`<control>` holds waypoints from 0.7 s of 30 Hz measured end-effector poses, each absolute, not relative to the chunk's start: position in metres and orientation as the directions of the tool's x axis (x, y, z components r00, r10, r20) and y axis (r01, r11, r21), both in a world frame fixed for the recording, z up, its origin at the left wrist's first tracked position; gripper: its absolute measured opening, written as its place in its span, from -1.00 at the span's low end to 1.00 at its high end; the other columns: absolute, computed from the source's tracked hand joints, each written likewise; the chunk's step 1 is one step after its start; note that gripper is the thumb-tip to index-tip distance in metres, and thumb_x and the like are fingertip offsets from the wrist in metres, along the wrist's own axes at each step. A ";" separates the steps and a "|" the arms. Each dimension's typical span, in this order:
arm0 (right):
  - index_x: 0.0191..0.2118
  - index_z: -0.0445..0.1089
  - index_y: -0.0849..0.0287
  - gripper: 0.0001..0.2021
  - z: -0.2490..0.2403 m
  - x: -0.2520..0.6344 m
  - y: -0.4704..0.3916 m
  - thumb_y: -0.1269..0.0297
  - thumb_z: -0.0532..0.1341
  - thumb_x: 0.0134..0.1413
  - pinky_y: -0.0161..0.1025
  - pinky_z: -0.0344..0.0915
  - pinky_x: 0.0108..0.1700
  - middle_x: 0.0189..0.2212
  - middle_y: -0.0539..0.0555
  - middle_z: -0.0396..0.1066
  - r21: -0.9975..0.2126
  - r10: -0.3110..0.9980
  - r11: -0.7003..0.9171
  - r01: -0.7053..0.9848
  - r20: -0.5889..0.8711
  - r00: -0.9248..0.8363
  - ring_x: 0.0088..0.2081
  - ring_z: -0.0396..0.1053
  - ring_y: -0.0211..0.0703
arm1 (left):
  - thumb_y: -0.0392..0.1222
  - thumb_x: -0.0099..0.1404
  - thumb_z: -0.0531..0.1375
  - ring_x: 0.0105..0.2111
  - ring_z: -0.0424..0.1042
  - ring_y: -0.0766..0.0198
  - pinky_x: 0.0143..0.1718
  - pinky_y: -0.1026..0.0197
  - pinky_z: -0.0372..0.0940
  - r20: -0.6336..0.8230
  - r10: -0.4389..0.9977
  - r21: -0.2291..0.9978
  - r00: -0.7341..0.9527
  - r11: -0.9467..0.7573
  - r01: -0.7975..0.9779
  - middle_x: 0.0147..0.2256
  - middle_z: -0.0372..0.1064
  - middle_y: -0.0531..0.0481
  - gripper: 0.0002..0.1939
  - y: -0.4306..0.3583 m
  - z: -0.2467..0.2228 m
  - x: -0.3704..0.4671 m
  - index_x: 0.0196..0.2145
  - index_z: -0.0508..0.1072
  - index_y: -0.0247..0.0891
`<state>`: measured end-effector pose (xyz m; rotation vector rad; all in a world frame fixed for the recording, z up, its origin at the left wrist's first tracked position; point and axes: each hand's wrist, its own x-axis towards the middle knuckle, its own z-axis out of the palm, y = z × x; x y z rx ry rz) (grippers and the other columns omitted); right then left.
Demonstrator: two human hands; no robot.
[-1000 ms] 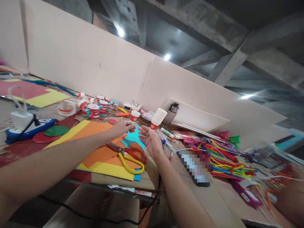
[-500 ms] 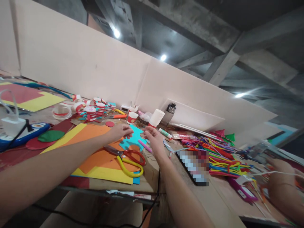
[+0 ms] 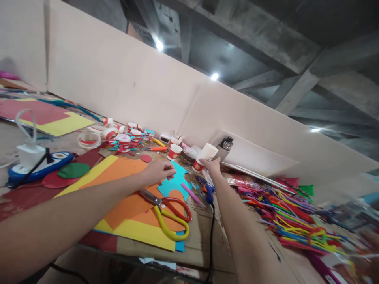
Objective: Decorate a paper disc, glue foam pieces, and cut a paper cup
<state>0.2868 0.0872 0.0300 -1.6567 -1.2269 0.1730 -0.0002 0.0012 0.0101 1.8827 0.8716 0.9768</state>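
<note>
My right hand [image 3: 212, 165] reaches to the back of the table and has its thumb and fingers around a tilted stack of paper cups [image 3: 209, 151], white with a red band. Over the orange sheet [image 3: 124, 177] hangs my left hand [image 3: 161, 172], its fingers curled in; whatever they may hold is hidden. Close by it lies a cut piece of turquoise paper [image 3: 174, 183]. Scissors [image 3: 166, 209] with red and yellow handles rest on the coloured sheets. A pink pen-like stick [image 3: 192, 195] and a blue glue gun [image 3: 209, 191] lie between my arms.
Several small figures made of paper cups [image 3: 123, 142] stand at the back left. A power strip [image 3: 40, 165] with a white charger is at left. Colourful pipe cleaners [image 3: 296, 217] spread over the right side. A dark bottle [image 3: 225, 146] stands behind the cup stack.
My right hand has moved away from beside my left hand, out to the cup stack, and grips it. My left hand stays over the paper. The view has shifted slightly.
</note>
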 end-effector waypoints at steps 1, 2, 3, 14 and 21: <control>0.17 0.04 0.24 -0.02 0.028 0.286 0.091 0.25 0.45 -0.49 -0.10 0.35 -0.01 0.00 0.28 0.38 -0.785 0.773 0.032 0.619 0.412 0.483 0.04 0.36 0.10 | -0.06 0.18 0.12 -0.47 0.43 0.30 -0.38 0.26 0.31 0.291 0.840 0.887 0.457 -0.417 0.201 -0.48 0.47 -0.03 -0.74 0.001 0.010 0.000 -0.49 0.44 -0.30; 0.15 0.07 0.23 -0.04 0.026 0.285 0.094 0.26 0.45 -0.49 -0.10 0.35 0.00 0.00 0.28 0.38 -0.793 0.769 0.024 0.609 0.403 0.495 0.04 0.36 0.10 | -0.05 0.18 0.12 -0.47 0.43 0.30 -0.40 0.27 0.31 0.283 0.843 0.889 0.458 -0.410 0.204 -0.48 0.47 -0.04 -0.74 0.001 0.010 0.000 -0.47 0.44 -0.30; 0.13 0.10 0.23 -0.08 0.025 0.284 0.096 0.27 0.45 -0.49 -0.10 0.35 0.00 -0.01 0.28 0.38 -0.800 0.766 0.017 0.599 0.396 0.507 0.03 0.37 0.10 | -0.05 0.18 0.11 -0.47 0.43 0.29 -0.42 0.27 0.30 0.272 0.846 0.893 0.459 -0.399 0.207 -0.48 0.46 -0.04 -0.73 0.000 0.010 0.000 -0.47 0.44 -0.30; -0.08 0.26 0.22 -0.39 0.040 0.275 0.079 0.33 0.40 -0.39 -0.14 0.43 -0.18 -0.20 0.16 0.49 -0.834 0.751 0.175 0.523 0.457 0.477 -0.14 0.46 0.03 | -0.06 0.14 0.18 -0.43 0.44 0.26 -0.38 0.25 0.31 0.276 0.850 0.890 0.449 -0.402 0.214 -0.45 0.47 -0.02 -0.78 0.004 0.007 0.000 -0.39 0.47 -0.28; -0.09 0.30 0.21 -0.42 0.061 0.227 0.042 0.28 0.42 -0.35 -0.10 0.42 -0.12 -0.17 0.14 0.51 -0.850 0.844 0.367 0.378 0.475 0.247 -0.15 0.47 -0.01 | 0.00 -0.01 0.35 0.02 0.34 0.01 -0.06 0.08 0.28 0.458 0.829 0.786 0.321 -0.546 0.288 0.01 0.37 -0.19 -0.40 0.006 0.016 -0.002 -0.01 0.41 -0.26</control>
